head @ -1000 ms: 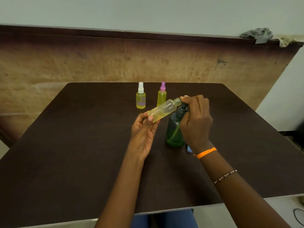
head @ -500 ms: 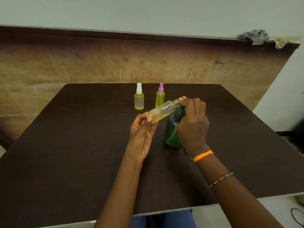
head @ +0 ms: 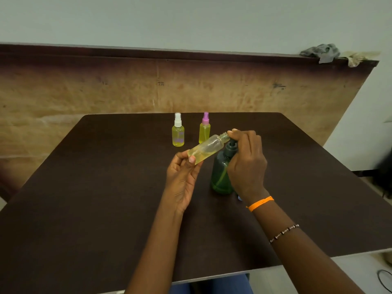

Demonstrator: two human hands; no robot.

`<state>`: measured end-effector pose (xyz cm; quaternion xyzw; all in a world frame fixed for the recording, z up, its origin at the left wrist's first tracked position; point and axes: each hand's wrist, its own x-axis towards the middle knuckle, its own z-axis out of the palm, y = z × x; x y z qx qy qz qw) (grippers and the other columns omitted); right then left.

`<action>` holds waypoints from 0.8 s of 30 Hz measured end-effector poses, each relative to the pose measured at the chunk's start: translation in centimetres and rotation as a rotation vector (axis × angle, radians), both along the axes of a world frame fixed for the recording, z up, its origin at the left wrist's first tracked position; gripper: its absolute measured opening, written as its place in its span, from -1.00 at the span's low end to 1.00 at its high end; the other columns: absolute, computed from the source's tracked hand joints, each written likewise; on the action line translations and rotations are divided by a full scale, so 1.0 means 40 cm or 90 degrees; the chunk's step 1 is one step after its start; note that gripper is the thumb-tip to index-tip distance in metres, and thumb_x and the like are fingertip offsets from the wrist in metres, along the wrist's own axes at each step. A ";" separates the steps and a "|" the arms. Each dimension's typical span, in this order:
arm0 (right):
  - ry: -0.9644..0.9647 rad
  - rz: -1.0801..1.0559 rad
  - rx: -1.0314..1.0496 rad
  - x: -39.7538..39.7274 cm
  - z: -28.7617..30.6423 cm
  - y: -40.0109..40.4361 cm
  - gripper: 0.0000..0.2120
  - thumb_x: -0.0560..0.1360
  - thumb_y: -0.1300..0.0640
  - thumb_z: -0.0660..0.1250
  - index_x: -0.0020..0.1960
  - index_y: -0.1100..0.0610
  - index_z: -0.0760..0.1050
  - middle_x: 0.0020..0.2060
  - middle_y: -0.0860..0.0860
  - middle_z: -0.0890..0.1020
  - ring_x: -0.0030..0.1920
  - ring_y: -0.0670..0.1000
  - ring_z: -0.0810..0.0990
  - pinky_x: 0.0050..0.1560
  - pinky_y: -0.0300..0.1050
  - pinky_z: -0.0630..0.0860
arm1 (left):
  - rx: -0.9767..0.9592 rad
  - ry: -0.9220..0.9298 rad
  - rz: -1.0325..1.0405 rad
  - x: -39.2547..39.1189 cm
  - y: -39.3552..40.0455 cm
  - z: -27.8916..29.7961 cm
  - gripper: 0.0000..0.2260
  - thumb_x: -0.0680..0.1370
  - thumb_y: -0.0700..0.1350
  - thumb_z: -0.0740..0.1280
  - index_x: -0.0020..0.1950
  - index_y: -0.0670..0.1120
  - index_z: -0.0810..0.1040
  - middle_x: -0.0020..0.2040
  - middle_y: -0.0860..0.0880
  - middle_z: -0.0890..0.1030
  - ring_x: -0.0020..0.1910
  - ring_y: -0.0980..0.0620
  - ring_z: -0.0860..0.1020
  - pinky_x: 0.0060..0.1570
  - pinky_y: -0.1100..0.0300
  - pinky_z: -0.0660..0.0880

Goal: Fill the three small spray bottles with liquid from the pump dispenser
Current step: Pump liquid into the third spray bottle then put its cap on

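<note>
My left hand (head: 182, 177) pinches the base of an uncapped clear spray bottle (head: 206, 148), tilted with its open neck up against the pump head. It holds some yellow liquid in its lower end. My right hand (head: 247, 164) is curled over the head of the dark green pump dispenser (head: 220, 177), which stands on the table, and hides the nozzle. Two capped spray bottles full of yellow liquid stand upright behind: one with a white cap (head: 178, 130), one with a pink cap (head: 205, 128).
The dark brown table (head: 84, 198) ends at a wood-panelled wall behind. A small blue object (head: 240, 197) peeks out from under my right wrist. Rags (head: 320, 52) lie on the ledge at the top right.
Both hands and the tilted bottle keep their pose at the pump. The camera view has shifted slightly.
</note>
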<state>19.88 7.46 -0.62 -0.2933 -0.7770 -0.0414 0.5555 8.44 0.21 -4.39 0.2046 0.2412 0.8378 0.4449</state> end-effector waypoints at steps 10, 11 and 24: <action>-0.141 -0.025 0.020 0.026 0.070 0.005 -0.71 0.34 0.25 0.06 -0.10 0.22 0.52 -0.19 0.07 0.53 -0.12 0.02 0.34 -0.35 -0.24 0.27 | 0.009 0.000 -0.007 0.004 -0.005 0.007 -0.32 -0.03 0.01 0.67 -0.07 -0.17 0.45 -0.14 -0.05 0.69 -0.09 0.08 0.66 -0.13 0.29 0.57; -0.139 -0.021 0.013 0.024 0.073 0.003 -0.70 0.34 0.23 0.05 -0.09 0.21 0.52 -0.18 0.06 0.53 -0.11 0.02 0.34 -0.34 -0.24 0.27 | 0.010 -0.001 -0.007 0.004 -0.005 0.008 -0.32 -0.03 0.01 0.67 -0.07 -0.17 0.45 -0.14 -0.05 0.69 -0.09 0.08 0.66 -0.13 0.30 0.57; -0.119 0.007 0.025 0.031 0.055 0.004 -0.71 0.38 0.29 0.08 -0.07 0.26 0.56 -0.19 0.10 0.55 -0.13 0.02 0.38 -0.30 -0.18 0.39 | -0.013 0.002 -0.002 0.000 -0.003 0.001 -0.30 -0.06 0.04 0.67 -0.06 -0.16 0.46 -0.12 -0.03 0.69 -0.06 0.07 0.65 -0.13 0.31 0.56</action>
